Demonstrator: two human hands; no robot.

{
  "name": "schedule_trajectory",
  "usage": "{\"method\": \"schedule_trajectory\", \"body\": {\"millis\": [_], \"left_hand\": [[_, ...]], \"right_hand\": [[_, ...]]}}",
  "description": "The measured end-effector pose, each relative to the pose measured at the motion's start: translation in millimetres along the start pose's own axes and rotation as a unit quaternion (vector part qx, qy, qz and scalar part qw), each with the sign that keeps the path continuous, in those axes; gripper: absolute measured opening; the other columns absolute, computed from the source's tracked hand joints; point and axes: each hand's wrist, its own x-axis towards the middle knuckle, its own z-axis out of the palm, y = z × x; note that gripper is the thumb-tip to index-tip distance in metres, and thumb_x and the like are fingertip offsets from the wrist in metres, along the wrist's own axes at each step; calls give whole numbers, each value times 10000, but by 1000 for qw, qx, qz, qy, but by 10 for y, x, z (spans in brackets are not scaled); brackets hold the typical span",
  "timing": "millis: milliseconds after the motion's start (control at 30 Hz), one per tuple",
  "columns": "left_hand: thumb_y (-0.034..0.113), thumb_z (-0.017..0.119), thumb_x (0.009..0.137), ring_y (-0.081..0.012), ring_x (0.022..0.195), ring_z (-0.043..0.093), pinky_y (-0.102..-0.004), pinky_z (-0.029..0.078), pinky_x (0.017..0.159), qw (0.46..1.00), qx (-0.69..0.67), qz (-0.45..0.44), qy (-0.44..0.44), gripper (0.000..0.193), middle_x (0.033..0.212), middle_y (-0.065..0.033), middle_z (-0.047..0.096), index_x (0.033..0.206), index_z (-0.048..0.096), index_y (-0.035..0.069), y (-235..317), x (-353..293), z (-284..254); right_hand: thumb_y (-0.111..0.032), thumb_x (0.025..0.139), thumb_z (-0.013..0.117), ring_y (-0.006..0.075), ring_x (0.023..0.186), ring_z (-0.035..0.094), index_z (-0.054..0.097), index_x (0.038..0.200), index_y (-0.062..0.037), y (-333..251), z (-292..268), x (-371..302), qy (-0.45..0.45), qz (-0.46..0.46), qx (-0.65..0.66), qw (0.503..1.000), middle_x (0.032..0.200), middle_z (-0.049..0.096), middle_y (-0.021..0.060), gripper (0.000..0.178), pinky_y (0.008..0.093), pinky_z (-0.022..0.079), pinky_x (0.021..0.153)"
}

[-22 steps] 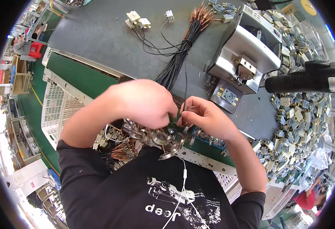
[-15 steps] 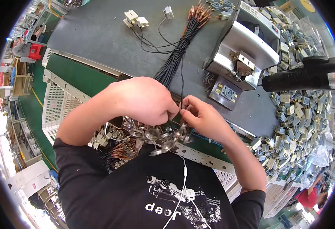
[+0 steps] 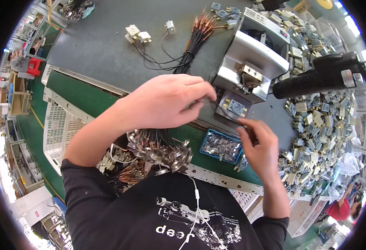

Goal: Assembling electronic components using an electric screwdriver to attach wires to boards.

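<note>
My left hand (image 3: 172, 102) is over the table edge, thumb apart from its bent fingers, with nothing visible in it. At the right, my right hand (image 3: 261, 139) has its fingertips closed on what looks like a thin black cable (image 3: 228, 117). That cable passes just in front of a grey plug insert (image 3: 234, 107) with brass pins, seated on a metal block below the press fixture (image 3: 249, 54). Beyond my left hand lies a tied bundle of black cables (image 3: 187, 60) with copper-coloured ends. Several shiny metal rings (image 3: 156, 154) hang in front of my body.
A blue tray (image 3: 221, 146) of small metal parts sits below the table edge. A large heap of grey and cream plug parts (image 3: 316, 146) covers the right side. A black handled tool (image 3: 316, 79) juts in there. Cream plugs (image 3: 138, 34) on cables lie at the back.
My hands, earlier together at a black cable, have parted. My right hand has moved right, uncovering the blue tray; my left hand's fingers have opened out. The view has shifted slightly.
</note>
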Motion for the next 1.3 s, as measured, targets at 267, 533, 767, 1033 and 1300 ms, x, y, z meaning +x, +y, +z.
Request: {"method": "schedule_trajectory", "body": {"millis": [267, 533, 767, 1033, 1300], "left_hand": [[105, 699, 841, -241, 891, 664, -366, 538, 797, 978, 100, 185, 19, 178, 966, -48, 641, 1015, 695, 70, -158, 544, 544], [88, 629, 843, -270, 884, 658, -376, 538, 811, 981, 113, 150, -42, 185, 981, -72, 632, 1019, 668, 48, -163, 660, 700], [80, 642, 823, -276, 921, 664, -385, 533, 842, 981, 103, 157, -40, 185, 1005, -75, 642, 1006, 659, 56, -123, 655, 720], [196, 722, 865, -282, 881, 665, -386, 527, 819, 983, -5, 130, -128, 261, 883, -71, 655, 1102, 682, 96, -34, 348, 492], [150, 598, 914, -350, 874, 696, -458, 553, 765, 978, -24, 20, -205, 158, 900, -133, 723, 1035, 676, 84, -140, 369, 369]], "right_hand": [[-50, 907, 706, 217, 604, 567, 740, 1075, -37, 159, 56, -68, -54, 12, 7, 998, 763, 617, 118, 172, 327, 457, 571], [-63, 911, 703, 264, 639, 615, 719, 1062, -24, 315, 250, -219, -28, -2, 31, 999, 831, 666, 134, 157, 338, 495, 601], [-66, 873, 722, 277, 640, 592, 724, 1071, -46, 242, 240, -247, 14, -47, -76, 996, 778, 627, 105, 199, 391, 488, 600], [-82, 848, 728, 295, 657, 586, 733, 1099, -67, 144, -21, -180, 25, -103, -184, 977, 727, 591, 92, 251, 405, 474, 600], [-63, 883, 731, 216, 767, 677, 695, 1187, -61, 231, -199, 103, -185, 46, 92, 977, 952, 710, 132, 306, 323, 550, 740]]}}
